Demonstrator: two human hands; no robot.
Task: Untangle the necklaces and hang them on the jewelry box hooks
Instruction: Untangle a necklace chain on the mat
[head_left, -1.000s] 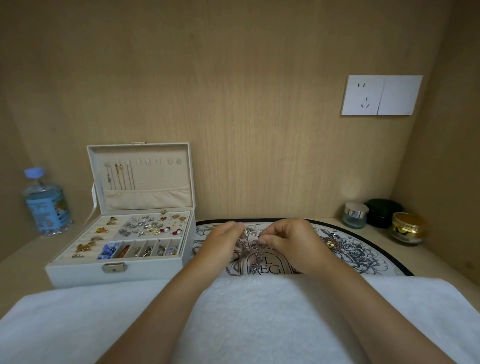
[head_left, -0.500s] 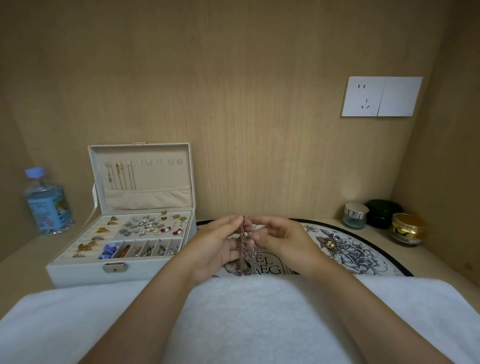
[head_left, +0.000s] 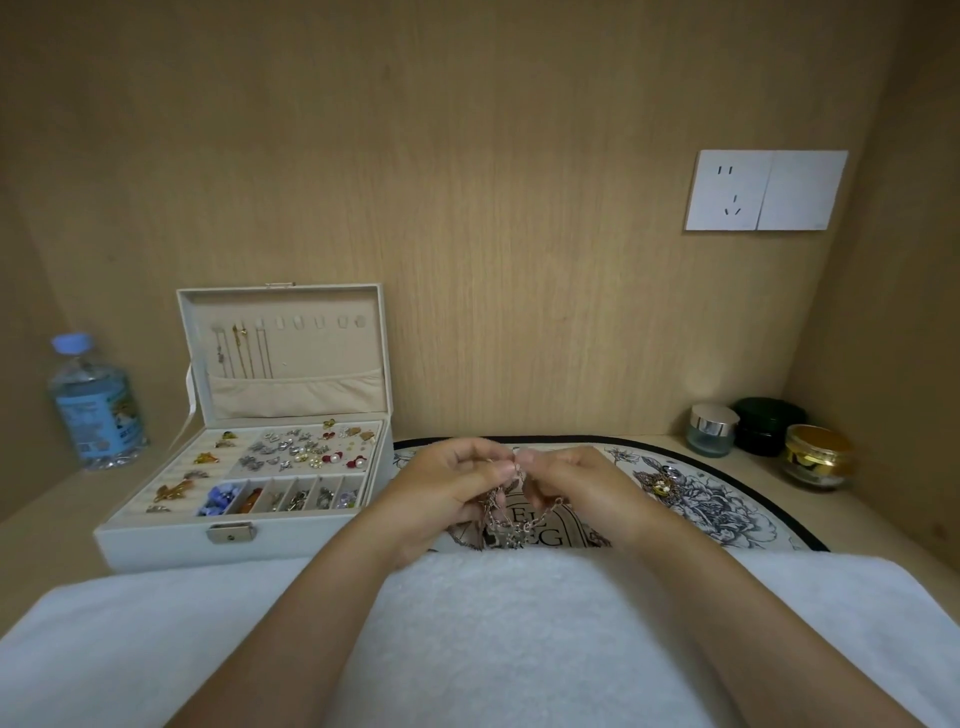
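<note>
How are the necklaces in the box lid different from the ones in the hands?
The lid necklaces hang straight from hooks; the held necklaces are a knotted bunch. The lid necklaces are untouched; the held necklaces are pinched by the left hand and right hand. Both are thin chains.

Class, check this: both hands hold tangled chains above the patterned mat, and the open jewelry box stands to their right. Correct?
No: the head view shows the jewelry box left of the left hand and right hand, which do hold the chains.
</note>
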